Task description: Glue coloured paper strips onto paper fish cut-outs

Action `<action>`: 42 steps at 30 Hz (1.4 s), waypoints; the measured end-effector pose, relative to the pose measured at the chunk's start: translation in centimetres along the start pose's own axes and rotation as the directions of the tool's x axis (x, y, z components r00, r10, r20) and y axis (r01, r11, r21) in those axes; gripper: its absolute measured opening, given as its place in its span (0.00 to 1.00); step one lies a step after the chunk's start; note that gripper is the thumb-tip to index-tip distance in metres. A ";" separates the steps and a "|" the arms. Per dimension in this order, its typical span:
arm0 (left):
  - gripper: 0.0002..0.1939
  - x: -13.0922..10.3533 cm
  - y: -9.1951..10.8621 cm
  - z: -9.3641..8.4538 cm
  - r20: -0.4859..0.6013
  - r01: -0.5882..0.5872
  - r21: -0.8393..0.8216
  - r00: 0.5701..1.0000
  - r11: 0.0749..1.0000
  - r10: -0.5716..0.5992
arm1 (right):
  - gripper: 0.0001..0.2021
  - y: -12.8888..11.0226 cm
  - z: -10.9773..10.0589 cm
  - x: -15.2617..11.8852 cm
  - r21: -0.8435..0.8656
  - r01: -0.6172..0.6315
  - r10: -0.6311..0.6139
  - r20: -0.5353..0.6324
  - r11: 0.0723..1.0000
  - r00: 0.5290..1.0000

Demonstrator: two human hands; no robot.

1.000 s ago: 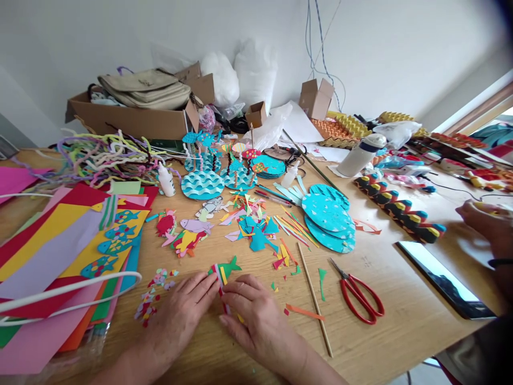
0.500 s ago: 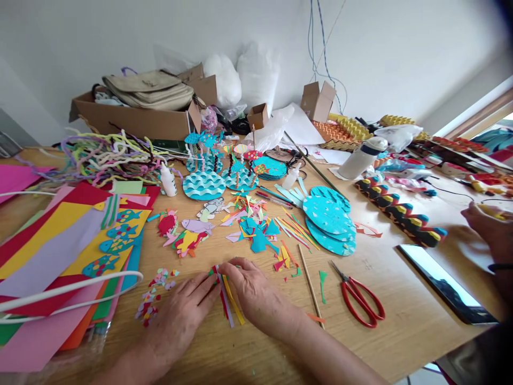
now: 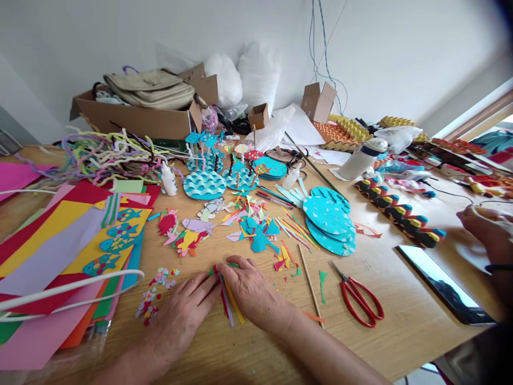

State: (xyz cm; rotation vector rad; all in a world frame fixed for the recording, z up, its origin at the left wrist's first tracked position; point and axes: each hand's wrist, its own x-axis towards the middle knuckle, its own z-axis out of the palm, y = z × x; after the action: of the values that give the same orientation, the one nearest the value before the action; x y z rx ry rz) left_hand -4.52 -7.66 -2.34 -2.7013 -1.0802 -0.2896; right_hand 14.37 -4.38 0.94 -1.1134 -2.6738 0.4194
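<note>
Pressing paper strips (image 3: pixel 228 309) | hands (image 3: pixel 182 310) (image 3: pixel 254 294): left flat, right curled, pinch unclear | long axis slants nearward, slightly right

head-worn view, forward and down

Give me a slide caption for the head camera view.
Two hands press paper strips on a wooden table, beside red-handled scissors and a thin stick.

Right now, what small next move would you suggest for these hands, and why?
Probably press the paper strips down with the right hand while the left hand steadies them: both hands' fingers meet at the strips' far ends, green paper shows beside the fingers, and the near ends extend past them.
</note>
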 end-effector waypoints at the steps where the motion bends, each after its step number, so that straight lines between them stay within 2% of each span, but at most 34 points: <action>1: 0.24 -0.1 0.0 0.1 -0.002 -0.002 -0.001 1.000 1.000 0.002 | 0.11 0.0 0.0 0.0 -0.004 0.004 -0.004 0.002 1.000 1.000; 9: 0.25 -0.3 -0.1 0.3 -0.018 -0.008 -0.044 1.000 0.999 0.007 | 0.10 0.2 0.1 0.1 -0.021 0.019 -0.019 -0.007 1.000 1.000; 14: 0.26 -0.2 0.0 0.1 0.018 0.002 -0.072 1.000 0.997 -0.001 | 0.07 0.2 0.0 0.1 -0.008 0.013 -0.013 -0.005 1.000 1.000; 19: 0.25 -0.4 0.2 0.3 0.017 0.023 -0.061 1.000 0.998 -0.022 | 0.09 0.4 0.0 0.3 0.013 0.012 -0.012 -0.004 1.000 1.000; 24: 0.25 -0.8 0.3 1.0 -0.037 0.012 -0.050 0.999 0.999 -0.014 | 0.18 0.5 -1.9 -0.5 0.169 0.003 0.022 -0.145 0.986 0.989; 27: 0.26 -0.8 0.3 1.0 -0.052 0.019 -0.028 0.998 0.999 -0.021 | 0.17 0.5 -2.3 -1.6 0.221 -0.041 0.088 -0.209 0.974 0.974; 32: 0.26 -0.5 0.3 0.3 -0.027 0.021 -0.055 0.999 0.998 -0.023 | 0.11 0.4 -0.4 -2.7 0.232 -0.186 0.225 -0.152 0.955 0.962; 34: 0.26 -0.4 0.3 0.2 -0.036 0.014 -0.066 0.999 0.998 -0.016 | 0.10 0.5 0.3 -2.6 0.228 -0.214 0.254 -0.162 0.950 0.954; 42: 0.26 -0.4 0.3 0.4 -0.055 0.030 -0.072 0.998 0.997 -0.034 | 0.09 1.5 0.9 -2.1 0.238 -0.188 0.236 -0.189 0.953 0.953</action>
State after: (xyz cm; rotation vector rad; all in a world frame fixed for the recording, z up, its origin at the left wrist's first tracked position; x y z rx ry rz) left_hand -4.58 -7.98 -2.88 -2.7217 -1.1182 -0.4147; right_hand 16.54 -5.07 -0.64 -1.3021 -2.2681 0.5781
